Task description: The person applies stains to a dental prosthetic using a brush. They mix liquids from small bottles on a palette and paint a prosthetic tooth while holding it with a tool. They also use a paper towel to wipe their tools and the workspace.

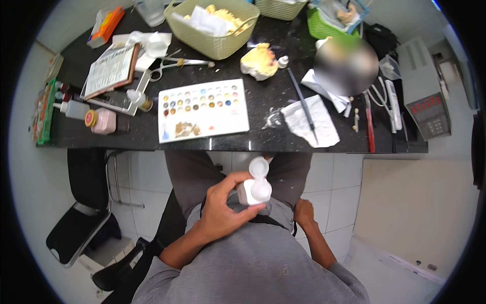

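My left hand (pixel 223 205) is wrapped round a small white bottle (pixel 247 192) above my lap, its thumb and fingers on opposite sides. The bottle's round flip-top lid (pixel 258 167) is swung up. Beside my right thigh hangs my right hand (pixel 304 212), its fingers mostly hidden. On the black table (pixel 268 137) ahead lies a white palette (pixel 202 114) with rows of coloured dots and a brown smear. A dark slim brush (pixel 304 104) rests across a crumpled white paper (pixel 324 124). Behind it is a pale yellow plaster lump (pixel 259 62), next to a tiny white container (pixel 283 62).
Green baskets (pixel 212 40) stand along the back. At left are a pink jar (pixel 104 121), dropper bottles, scissors (pixel 157 73) and a framed sheet (pixel 112 71). Several tools, including a red-handled one (pixel 370 129), lie at right near a grey machine (pixel 425 96). A black chair (pixel 78 218) stands left.
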